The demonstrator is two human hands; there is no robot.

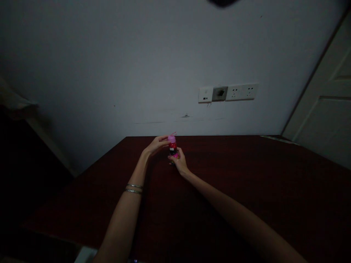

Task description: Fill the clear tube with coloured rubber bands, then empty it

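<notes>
A small red bottle (172, 145) with a pink cap (171, 139) stands near the far side of the dark red table, between my two hands. It has a dark band with a white label patch, and a bright pink part lower down. My left hand (159, 144) reaches in from the left, its fingers closed against the cap. Around the lower part of the bottle, my right hand (179, 160) is closed from the right and front. A thin pink strand (173, 133) shows above the cap. The bottle's base is partly hidden by my right fingers.
The table (233, 182) meets a pale wall (153, 73) at its far edge. Sockets (241, 92) and switch plates sit on the wall above. A white panelled door (326, 106) is at the right. Beyond the table's left edge it is very dark.
</notes>
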